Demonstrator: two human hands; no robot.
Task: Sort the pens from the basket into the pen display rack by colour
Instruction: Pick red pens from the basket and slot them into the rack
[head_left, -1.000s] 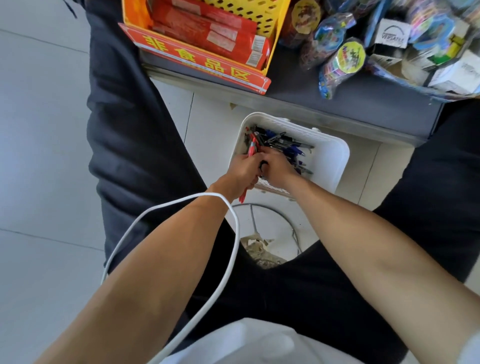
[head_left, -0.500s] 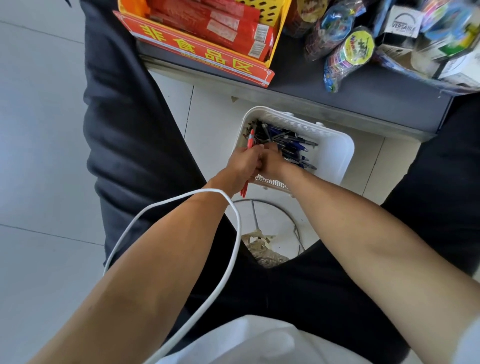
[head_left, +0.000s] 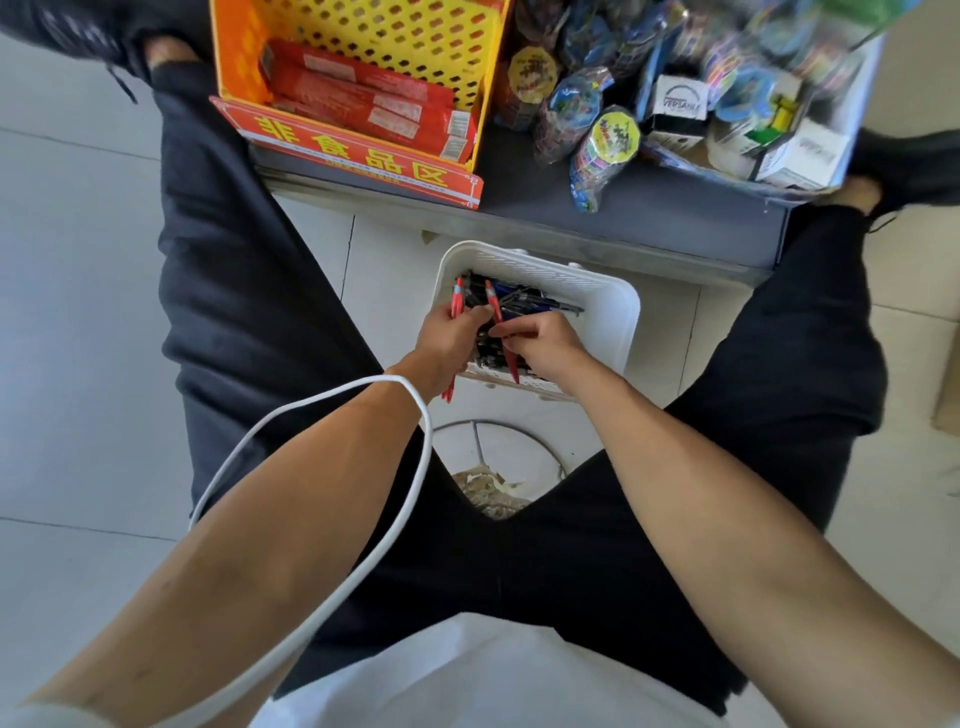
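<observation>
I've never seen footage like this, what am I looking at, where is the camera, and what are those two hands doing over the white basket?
No machine here: a person wears one wide-angle camera on the head, so you look down along their own bare arms. Between their legs is a white basket holding dark and blue pens. The left hand grips red pens; the right hand pinches a single red pen in its fingers. Beyond stands a grey shelf with a yellow crate and toy packets. The display rack is not in view.
</observation>
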